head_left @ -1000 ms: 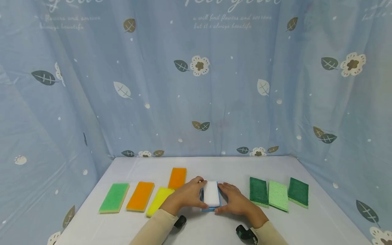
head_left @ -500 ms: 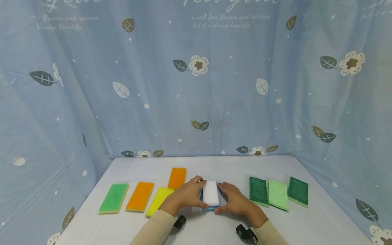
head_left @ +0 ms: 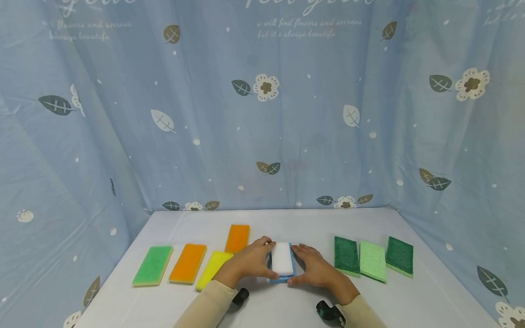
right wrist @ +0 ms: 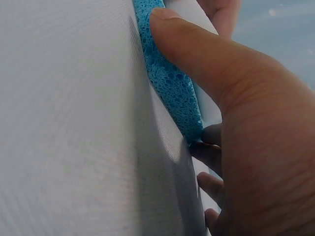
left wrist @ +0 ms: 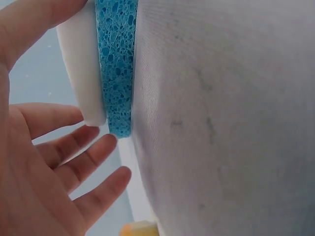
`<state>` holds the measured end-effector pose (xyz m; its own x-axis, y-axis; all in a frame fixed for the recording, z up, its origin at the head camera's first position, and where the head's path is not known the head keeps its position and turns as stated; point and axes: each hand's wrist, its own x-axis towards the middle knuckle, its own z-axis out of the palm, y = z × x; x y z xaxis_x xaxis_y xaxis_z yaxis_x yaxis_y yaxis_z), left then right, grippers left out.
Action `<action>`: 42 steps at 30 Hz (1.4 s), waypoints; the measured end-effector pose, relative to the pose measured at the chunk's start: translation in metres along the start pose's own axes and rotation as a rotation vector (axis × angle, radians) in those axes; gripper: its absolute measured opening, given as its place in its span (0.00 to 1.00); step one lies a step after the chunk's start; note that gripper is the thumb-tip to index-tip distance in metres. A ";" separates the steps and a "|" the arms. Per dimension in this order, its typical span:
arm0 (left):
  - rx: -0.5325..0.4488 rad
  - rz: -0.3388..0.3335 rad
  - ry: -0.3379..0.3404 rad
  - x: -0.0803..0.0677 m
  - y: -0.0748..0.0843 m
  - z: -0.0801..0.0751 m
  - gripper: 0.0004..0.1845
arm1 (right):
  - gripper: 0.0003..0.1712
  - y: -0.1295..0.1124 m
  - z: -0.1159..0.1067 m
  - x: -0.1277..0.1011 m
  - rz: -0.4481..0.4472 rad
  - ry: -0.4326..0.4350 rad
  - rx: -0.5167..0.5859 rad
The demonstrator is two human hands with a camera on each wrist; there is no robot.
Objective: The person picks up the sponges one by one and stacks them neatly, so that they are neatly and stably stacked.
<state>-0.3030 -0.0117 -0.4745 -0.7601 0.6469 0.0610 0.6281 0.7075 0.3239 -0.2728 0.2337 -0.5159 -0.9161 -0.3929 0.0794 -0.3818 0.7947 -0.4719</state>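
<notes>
A white sponge [head_left: 282, 258] lies on top of a porous blue sponge [left wrist: 117, 64] at the middle of the table. My left hand [head_left: 252, 260] holds the white sponge from the left, thumb at its near end and index finger at its far end. The other left fingers are spread apart beside the stack. From the right, my right hand [head_left: 316, 269] grips the blue sponge, with the thumb on its near edge and fingertips at its far end. In the right wrist view, that thumb [right wrist: 182, 37] overlaps the blue side.
Left of the hands lie a green sponge [head_left: 153, 265], two orange sponges [head_left: 187, 263] and a yellow one [head_left: 213, 269]. To the right are two dark green sponges [head_left: 346, 256] and a light green one [head_left: 372, 262]. A blue patterned curtain [head_left: 213, 150] surrounds the white table [head_left: 303, 225].
</notes>
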 end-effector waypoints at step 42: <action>0.024 0.013 -0.009 -0.010 -0.010 -0.007 0.58 | 0.62 0.003 0.008 0.007 -0.057 0.117 0.235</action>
<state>-0.3029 -0.0276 -0.4723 -0.7502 0.6588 0.0563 0.6420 0.7055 0.3001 -0.2792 0.2302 -0.5236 -0.9070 -0.3672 0.2061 -0.4069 0.6383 -0.6534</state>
